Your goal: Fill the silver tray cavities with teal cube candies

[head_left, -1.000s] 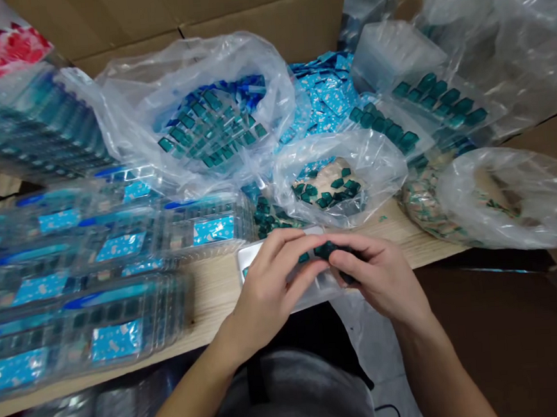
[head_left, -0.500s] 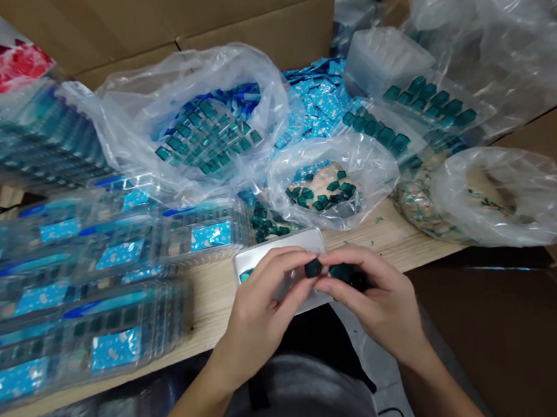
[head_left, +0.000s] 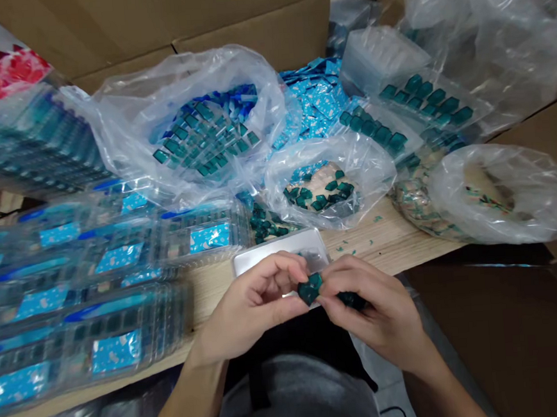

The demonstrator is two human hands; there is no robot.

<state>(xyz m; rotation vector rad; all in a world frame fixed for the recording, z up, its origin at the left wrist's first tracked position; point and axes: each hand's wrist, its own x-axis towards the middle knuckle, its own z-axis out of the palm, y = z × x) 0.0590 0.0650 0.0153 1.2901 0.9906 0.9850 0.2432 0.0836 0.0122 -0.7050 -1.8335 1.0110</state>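
A small dark-teal, translucent, angular piece (head_left: 310, 288) sits between my hands, above the near edge of a white tray (head_left: 253, 255). The thumb and fingers of my left hand (head_left: 252, 304) pinch its left side. My right hand (head_left: 373, 307) grips the right side with thumb and forefinger. Curled under the right fingers are more dark-teal pieces (head_left: 352, 300), partly hidden. Past the tray, a clear bag (head_left: 371, 162) stands with its mouth spread around loose teal pieces (head_left: 323, 198). Other teal pieces (head_left: 263, 226) lie beside it.
Clear blister packs with blue packets (head_left: 116, 350) cover the left of the wooden table (head_left: 212, 284). Behind are a large plastic bag (head_left: 125, 92), heaped blue packets (head_left: 318, 102) and a cardboard wall (head_left: 244, 18). Another open bag (head_left: 538, 194) overhangs the right edge. Teal scraps (head_left: 347, 249) dot the wood.
Both hands have come slightly lower and nearer to me. The teal piece between them has been turned and shows a broader face. More of the white tray shows behind my fingers.
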